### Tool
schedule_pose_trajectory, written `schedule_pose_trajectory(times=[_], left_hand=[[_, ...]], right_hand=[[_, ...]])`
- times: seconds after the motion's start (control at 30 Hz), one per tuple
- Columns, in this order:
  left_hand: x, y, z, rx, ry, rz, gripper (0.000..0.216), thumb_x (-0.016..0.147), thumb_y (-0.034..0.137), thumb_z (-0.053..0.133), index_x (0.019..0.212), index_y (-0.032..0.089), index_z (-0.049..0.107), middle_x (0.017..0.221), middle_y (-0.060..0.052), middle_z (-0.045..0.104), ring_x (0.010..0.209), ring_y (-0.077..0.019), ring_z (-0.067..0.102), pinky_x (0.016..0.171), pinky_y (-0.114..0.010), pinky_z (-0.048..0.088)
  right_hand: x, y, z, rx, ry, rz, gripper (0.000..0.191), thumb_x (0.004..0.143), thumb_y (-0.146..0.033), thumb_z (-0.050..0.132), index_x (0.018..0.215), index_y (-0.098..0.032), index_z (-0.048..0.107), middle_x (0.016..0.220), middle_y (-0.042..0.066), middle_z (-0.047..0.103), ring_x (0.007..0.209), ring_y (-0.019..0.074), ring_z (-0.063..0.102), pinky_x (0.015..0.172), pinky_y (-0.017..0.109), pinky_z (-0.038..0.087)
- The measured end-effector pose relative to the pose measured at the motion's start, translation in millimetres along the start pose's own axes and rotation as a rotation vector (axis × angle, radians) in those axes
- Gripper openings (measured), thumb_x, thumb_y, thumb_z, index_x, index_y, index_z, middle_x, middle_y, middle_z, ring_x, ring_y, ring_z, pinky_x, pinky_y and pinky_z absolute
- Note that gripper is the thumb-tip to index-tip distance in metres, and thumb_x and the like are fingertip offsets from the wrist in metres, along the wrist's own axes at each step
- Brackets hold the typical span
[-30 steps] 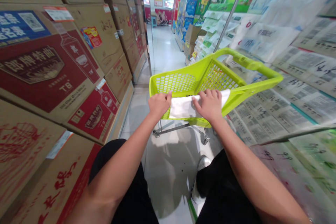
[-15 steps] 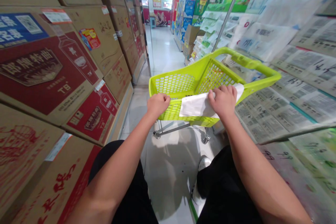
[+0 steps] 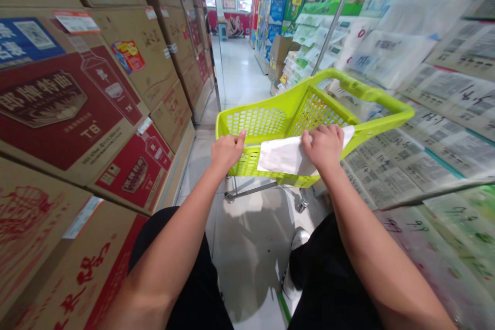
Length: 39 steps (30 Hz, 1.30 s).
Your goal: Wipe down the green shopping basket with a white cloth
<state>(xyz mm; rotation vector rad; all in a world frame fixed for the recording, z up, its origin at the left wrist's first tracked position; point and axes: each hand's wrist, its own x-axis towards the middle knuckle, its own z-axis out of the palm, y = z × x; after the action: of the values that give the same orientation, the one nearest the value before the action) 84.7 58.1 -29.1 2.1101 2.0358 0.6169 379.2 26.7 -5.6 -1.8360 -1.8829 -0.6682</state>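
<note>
A lime-green shopping cart (image 3: 266, 113) with a perforated basket stands sideways in front of me, its handle towards the right. My left hand (image 3: 228, 152) is closed round the near rim by the cart's front end, thumb raised. Further right, my right hand (image 3: 324, 147) is closed on a white cloth (image 3: 284, 155), pressing it against the same rim. The cloth drapes down over the outside of the near basket wall. Most of my right fingertips are hidden behind the rim.
Stacked cardboard cartons (image 3: 65, 108) line the left side. Packs of tissue paper (image 3: 444, 98) with handwritten prices fill the right. A metal pole (image 3: 334, 31) rises behind the cart. Beyond runs a tiled aisle (image 3: 243, 69) with an open carton (image 3: 279, 59) beside it.
My right hand and the cloth have shifted slightly left along the rim. My left thumb has lifted. The cart's front end appears a little further left.
</note>
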Motion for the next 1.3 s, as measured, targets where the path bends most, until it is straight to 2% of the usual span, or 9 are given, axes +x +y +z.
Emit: schedule_pose_trajectory(times=[0.13, 0.3, 0.4, 0.53, 0.67, 0.8, 1.0, 1.13, 1.3], left_hand=[[-4, 7, 6, 0.040, 0.039, -0.015, 0.080, 0.104, 0.064, 0.014, 0.100, 0.020, 0.081, 0.103, -0.015, 0.079, 0.104, -0.0323, 0.072, 0.082, -0.038, 0.050], [-6, 10, 8, 0.053, 0.056, -0.019, 0.077, 0.104, 0.061, 0.016, 0.105, 0.021, 0.081, 0.105, -0.014, 0.080, 0.104, -0.0305, 0.072, 0.084, -0.037, 0.050], [-2, 4, 3, 0.026, 0.023, -0.007, 0.071, 0.103, 0.062, 0.022, 0.097, 0.023, 0.081, 0.101, -0.012, 0.080, 0.102, -0.0285, 0.073, 0.081, -0.034, 0.050], [4, -3, -3, 0.025, -0.011, 0.005, 0.052, 0.097, 0.058, 0.042, 0.080, 0.023, 0.077, 0.089, -0.009, 0.079, 0.093, -0.0267, 0.073, 0.075, -0.032, 0.049], [4, -2, -2, 0.053, -0.004, 0.005, 0.047, 0.096, 0.054, 0.043, 0.081, 0.023, 0.076, 0.091, -0.009, 0.079, 0.093, -0.0263, 0.072, 0.075, -0.032, 0.048], [-2, 5, 4, 0.083, 0.062, 0.007, 0.055, 0.100, 0.053, 0.033, 0.090, 0.023, 0.079, 0.098, -0.011, 0.080, 0.097, -0.0286, 0.072, 0.077, -0.034, 0.049], [-2, 2, 3, 0.051, 0.039, 0.020, 0.066, 0.102, 0.061, 0.026, 0.094, 0.025, 0.081, 0.096, -0.011, 0.080, 0.097, -0.0291, 0.073, 0.078, -0.035, 0.049], [2, -4, -2, 0.062, 0.000, 0.048, 0.052, 0.098, 0.055, 0.039, 0.082, 0.024, 0.077, 0.089, -0.009, 0.078, 0.093, -0.0274, 0.072, 0.075, -0.034, 0.049], [-3, 1, 3, 0.111, 0.029, 0.035, 0.052, 0.099, 0.051, 0.036, 0.090, 0.024, 0.080, 0.095, -0.011, 0.079, 0.095, -0.0287, 0.073, 0.077, -0.035, 0.050]], right_hand=[[-2, 3, 0, -0.023, 0.024, 0.015, 0.045, 0.103, -0.042, 0.039, 0.092, -0.019, 0.076, 0.094, 0.014, 0.067, 0.103, 0.0328, 0.049, 0.107, 0.053, 0.030], [-22, -59, 2, 0.068, -0.052, -0.128, 0.046, 0.104, -0.053, 0.039, 0.106, -0.019, 0.070, 0.106, 0.013, 0.067, 0.110, 0.0323, 0.049, 0.114, 0.050, 0.026], [-23, -73, 1, 0.129, -0.086, -0.181, 0.045, 0.105, -0.052, 0.036, 0.105, -0.021, 0.069, 0.102, 0.011, 0.067, 0.106, 0.0298, 0.051, 0.110, 0.047, 0.029], [-10, -36, 0, 0.094, -0.040, -0.119, 0.042, 0.104, -0.047, 0.039, 0.091, -0.021, 0.070, 0.094, 0.011, 0.067, 0.098, 0.0292, 0.052, 0.101, 0.045, 0.034], [-1, 5, 0, 0.009, 0.066, -0.007, 0.039, 0.101, -0.043, 0.043, 0.086, -0.020, 0.071, 0.092, 0.012, 0.066, 0.098, 0.0308, 0.051, 0.103, 0.049, 0.034], [-8, -10, 4, -0.022, 0.108, -0.019, 0.037, 0.100, -0.045, 0.045, 0.091, -0.020, 0.071, 0.095, 0.012, 0.066, 0.103, 0.0328, 0.051, 0.110, 0.052, 0.030], [-20, -53, 7, 0.002, 0.023, -0.131, 0.043, 0.101, -0.055, 0.043, 0.096, -0.021, 0.069, 0.099, 0.012, 0.065, 0.104, 0.0314, 0.050, 0.112, 0.050, 0.029], [-9, -22, 3, -0.003, 0.027, -0.087, 0.044, 0.103, -0.049, 0.039, 0.089, -0.020, 0.070, 0.095, 0.012, 0.066, 0.101, 0.0302, 0.051, 0.105, 0.047, 0.034], [-2, 8, 1, -0.043, 0.098, 0.030, 0.041, 0.101, -0.043, 0.041, 0.087, -0.019, 0.071, 0.093, 0.013, 0.065, 0.102, 0.0320, 0.051, 0.108, 0.051, 0.032]])
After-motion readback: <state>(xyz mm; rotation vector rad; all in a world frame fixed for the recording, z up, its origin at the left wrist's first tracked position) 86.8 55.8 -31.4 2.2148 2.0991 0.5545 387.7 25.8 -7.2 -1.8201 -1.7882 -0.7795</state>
